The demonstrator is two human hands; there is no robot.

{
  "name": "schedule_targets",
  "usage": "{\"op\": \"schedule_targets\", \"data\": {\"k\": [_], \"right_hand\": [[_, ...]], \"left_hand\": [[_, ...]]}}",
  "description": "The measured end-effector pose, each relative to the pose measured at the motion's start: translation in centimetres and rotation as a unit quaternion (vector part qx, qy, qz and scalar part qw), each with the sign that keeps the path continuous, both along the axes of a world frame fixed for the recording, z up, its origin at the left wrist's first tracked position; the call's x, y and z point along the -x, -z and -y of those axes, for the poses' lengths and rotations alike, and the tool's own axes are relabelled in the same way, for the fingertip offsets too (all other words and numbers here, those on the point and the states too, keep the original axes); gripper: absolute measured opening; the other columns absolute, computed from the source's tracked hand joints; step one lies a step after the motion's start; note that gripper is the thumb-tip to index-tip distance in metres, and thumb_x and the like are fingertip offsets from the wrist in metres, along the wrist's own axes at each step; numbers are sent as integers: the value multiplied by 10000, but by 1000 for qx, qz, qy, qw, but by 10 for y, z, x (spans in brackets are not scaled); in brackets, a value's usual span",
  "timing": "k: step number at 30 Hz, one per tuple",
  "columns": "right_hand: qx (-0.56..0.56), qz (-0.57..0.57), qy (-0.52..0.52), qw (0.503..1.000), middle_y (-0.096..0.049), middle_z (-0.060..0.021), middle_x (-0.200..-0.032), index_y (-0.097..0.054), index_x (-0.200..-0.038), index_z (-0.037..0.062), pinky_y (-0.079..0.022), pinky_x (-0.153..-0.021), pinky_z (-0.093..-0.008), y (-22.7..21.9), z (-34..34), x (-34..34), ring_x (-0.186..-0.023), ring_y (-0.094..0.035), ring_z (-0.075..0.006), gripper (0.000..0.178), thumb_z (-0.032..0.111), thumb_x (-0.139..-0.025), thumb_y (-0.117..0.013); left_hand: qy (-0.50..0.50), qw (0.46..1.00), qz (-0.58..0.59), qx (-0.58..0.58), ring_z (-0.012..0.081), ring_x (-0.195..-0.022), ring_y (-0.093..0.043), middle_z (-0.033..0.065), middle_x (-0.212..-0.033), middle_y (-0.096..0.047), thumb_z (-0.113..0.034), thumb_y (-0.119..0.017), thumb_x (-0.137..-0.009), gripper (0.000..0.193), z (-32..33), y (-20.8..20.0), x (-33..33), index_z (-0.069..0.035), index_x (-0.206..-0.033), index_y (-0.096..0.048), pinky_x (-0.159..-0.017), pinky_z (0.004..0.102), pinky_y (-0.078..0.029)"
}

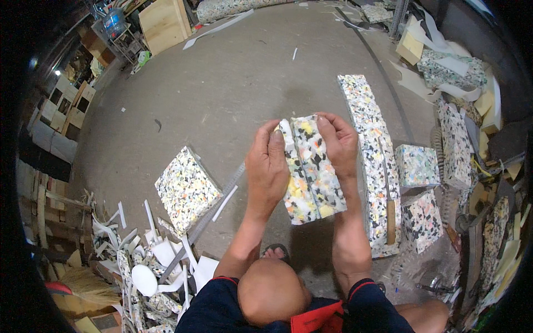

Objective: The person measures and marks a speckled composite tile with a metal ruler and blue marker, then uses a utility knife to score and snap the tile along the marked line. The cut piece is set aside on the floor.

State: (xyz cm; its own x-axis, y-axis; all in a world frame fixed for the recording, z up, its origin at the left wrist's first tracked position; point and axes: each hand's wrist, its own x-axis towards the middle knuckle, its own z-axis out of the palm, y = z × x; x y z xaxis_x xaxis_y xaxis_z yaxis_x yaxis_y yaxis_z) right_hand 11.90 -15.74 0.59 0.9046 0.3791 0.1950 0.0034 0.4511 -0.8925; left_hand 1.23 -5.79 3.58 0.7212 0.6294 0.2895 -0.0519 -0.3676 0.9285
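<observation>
Grey concrete floor [222,83] spreads beneath and beyond both hands, with a thin white scrap [295,54] lying ahead of them. Left grip [266,166] and right grip [340,144] together hold a speckled foam piece [319,166] above the floor, one at each side near its far end. A split runs along it; whether it is one piece or two I cannot tell. Left of the grip, a square foam slab [186,188] lies near a scrap heap [145,280]. Just right, a long foam slab [358,100] carries a wooden-handled tool [390,222], with a greenish block [419,165] further right. Far ahead, a foam roll [233,8] and a wooden board [165,25] edge the room.
</observation>
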Motion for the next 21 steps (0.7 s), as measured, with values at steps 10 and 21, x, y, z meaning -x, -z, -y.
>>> {"op": "schedule_targets", "data": {"k": [10,21], "right_hand": [[20,-8,-5,1000,-712,-50,-922,-690,-1045,-55,-504,-669,-208,-4,7,1,-777,-629,-55,152,54,-948,-647],[-42,13,20,999,-700,-43,-907,-681,-1039,-43,-502,-667,-208,9,-1,3,-766,-620,-54,131,49,-959,-636]], "left_hand": [[-6,999,-29,-31,180,-1004,-657,151,-1102,-701,-216,-474,-1058,348,2,-3,-3,29,-1267,-608,-881,323,-512],[0,993,-66,-99,248,-1051,-665,197,-1164,-677,-184,-468,-1041,367,0,-17,1,13,-1302,-634,-909,351,-500]]}}
